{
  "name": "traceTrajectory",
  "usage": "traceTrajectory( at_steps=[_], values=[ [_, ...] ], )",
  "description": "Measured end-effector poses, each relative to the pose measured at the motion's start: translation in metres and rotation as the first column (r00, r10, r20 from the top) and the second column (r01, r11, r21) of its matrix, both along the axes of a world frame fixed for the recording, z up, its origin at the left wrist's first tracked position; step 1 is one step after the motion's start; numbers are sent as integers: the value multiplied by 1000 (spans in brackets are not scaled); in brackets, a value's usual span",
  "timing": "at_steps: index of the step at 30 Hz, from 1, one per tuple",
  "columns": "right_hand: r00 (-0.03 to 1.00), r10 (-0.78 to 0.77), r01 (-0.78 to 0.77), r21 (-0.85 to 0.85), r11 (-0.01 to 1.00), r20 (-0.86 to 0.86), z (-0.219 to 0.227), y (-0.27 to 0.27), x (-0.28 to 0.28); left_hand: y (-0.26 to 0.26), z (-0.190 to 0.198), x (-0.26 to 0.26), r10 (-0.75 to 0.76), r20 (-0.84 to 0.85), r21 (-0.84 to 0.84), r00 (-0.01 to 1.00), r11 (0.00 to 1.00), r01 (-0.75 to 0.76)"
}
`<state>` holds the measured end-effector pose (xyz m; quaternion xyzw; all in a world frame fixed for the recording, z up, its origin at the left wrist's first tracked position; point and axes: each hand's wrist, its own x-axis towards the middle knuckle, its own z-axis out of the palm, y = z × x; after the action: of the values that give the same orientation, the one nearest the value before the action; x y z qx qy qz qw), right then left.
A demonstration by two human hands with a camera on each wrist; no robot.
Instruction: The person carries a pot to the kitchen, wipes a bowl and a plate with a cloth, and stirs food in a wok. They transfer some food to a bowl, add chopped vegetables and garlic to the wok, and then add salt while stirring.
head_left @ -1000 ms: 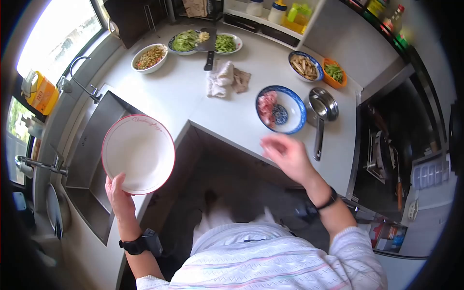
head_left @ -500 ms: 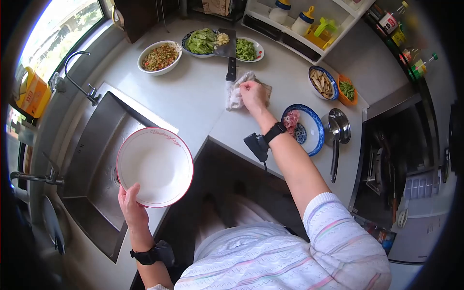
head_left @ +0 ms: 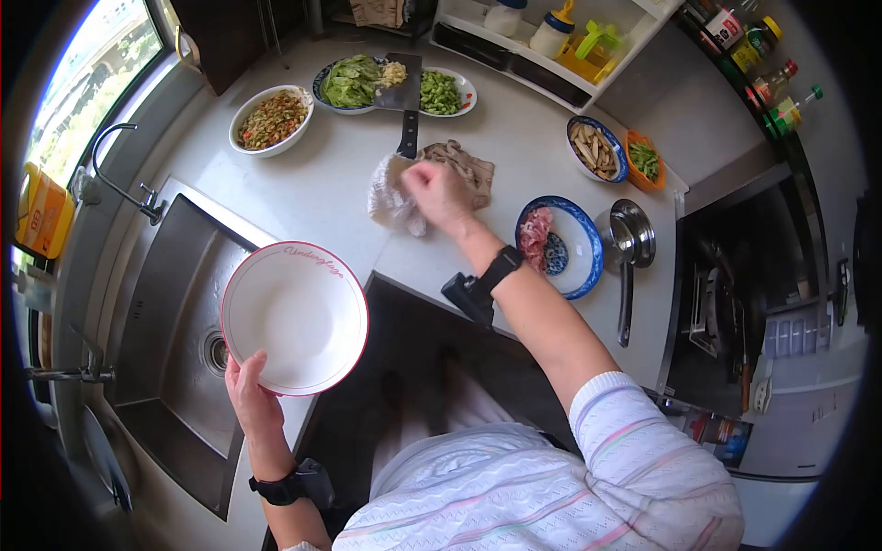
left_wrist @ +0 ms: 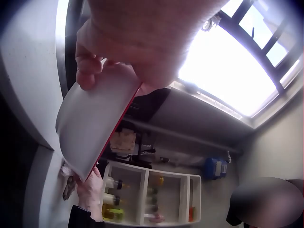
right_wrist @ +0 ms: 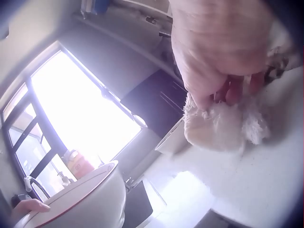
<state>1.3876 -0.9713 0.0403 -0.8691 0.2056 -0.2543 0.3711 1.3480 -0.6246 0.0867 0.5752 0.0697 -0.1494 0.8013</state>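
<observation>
My left hand (head_left: pixel 254 397) holds a white bowl (head_left: pixel 299 312) with a red rim, thumb over the edge and fingers beneath, by the sink's right edge. Its inside faces up, with red lettering near the far rim. Over the counter, my right hand (head_left: pixel 443 195) pinches a white cloth (head_left: pixel 388 195). In the right wrist view the fingers curl into the fluffy cloth (right_wrist: pixel 213 127), which hangs in folds close over the counter. A brown cloth (head_left: pixel 470 173) lies crumpled just behind that hand.
Behind the cloths, a cleaver (head_left: pixel 407 136) lies across plates of green vegetables (head_left: pixel 350 81). A bowl of chopped mix (head_left: pixel 272 123) stands to the left. Right of my arm are a blue-rimmed bowl with meat (head_left: pixel 536 237) and a steel pan (head_left: pixel 632 233). The sink (head_left: pixel 184 358) lies left.
My right hand has moved from near the meat bowl to the cloths and gripped the white one, drawing it left and nearer. The left hand still holds the bowl. The head view has shifted.
</observation>
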Motion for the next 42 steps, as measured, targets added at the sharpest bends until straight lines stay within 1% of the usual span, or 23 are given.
traceTrajectory(
  at_steps=[2,3,4,5,7,9,11,13,15,17,19,20,22,25,27,29,30,32,33,35,37,39,42],
  values=[
    [962,-262,272,-302,914,73,-7,-31,5,-1,4,0,-12,10,-17,1000,1000,12],
    [908,-393,410,-492,768,143,-6,-35,3,0,2,1,-10,9,-14,1000,1000,10],
    [925,-340,259,-376,890,-168,-6,-39,0,-1,-1,3,-11,1,-16,1000,1000,11],
    [927,-337,257,-375,891,-166,-11,-45,0,-2,-2,5,-10,-8,-19,1000,1000,10],
    [917,-271,251,-104,962,-295,-23,-55,3,-8,-1,7,-26,-5,-16,1000,1000,25],
    [958,-254,251,-41,967,-130,-17,-60,-5,-12,-2,9,3,-15,7,1000,1000,-3],
    [999,-43,48,476,878,-22,24,-28,-25,-13,-8,14,-11,-40,11,999,1000,11],
    [987,163,-137,580,803,7,61,25,-40,-19,-9,17,0,-48,23,999,1000,1],
    [951,302,-230,491,840,-71,72,76,-43,-29,-7,18,-61,-9,25,998,998,61],
    [920,387,-389,-24,921,-64,50,111,-32,-42,-6,17,-74,35,14,997,997,74],
    [946,305,-320,-162,934,-112,10,132,-9,-53,-8,15,-90,83,-2,992,996,91],
    [948,300,-315,-162,935,-110,9,141,-4,-57,-9,14,-115,139,22,984,993,113],
    [906,419,-423,177,889,61,19,157,1,-59,-15,18,-124,244,-3,962,992,128],
    [702,701,-663,477,577,128,32,176,-15,-47,-17,28,-86,219,-75,972,992,104],
    [590,802,-754,417,507,92,43,165,-28,-38,-12,29,-81,177,-69,981,993,95],
    [212,836,-895,243,374,-506,52,150,-32,-35,-12,30,-103,205,-17,973,994,109],
    [208,836,-895,247,372,-508,53,144,-32,-34,-13,29,-128,208,7,970,992,130],
    [350,419,-904,-185,385,-838,55,134,-27,-35,-20,29,-157,152,30,976,988,154],
    [347,418,-905,-184,383,-839,50,132,-23,-35,-22,29,-185,99,55,978,982,181],
    [696,426,-715,-499,490,-578,27,130,-13,-35,-21,34,-181,-5,55,983,982,181],
    [776,467,-631,-528,569,-424,19,143,-3,-37,-23,36,-175,-107,50,979,982,182],
    [772,600,-600,72,797,-209,19,161,-5,-38,-30,36,-208,-114,-44,971,978,205],
    [486,851,-726,451,520,-198,35,169,-26,-36,-35,37,-140,-69,-163,988,978,127]
  ],
)
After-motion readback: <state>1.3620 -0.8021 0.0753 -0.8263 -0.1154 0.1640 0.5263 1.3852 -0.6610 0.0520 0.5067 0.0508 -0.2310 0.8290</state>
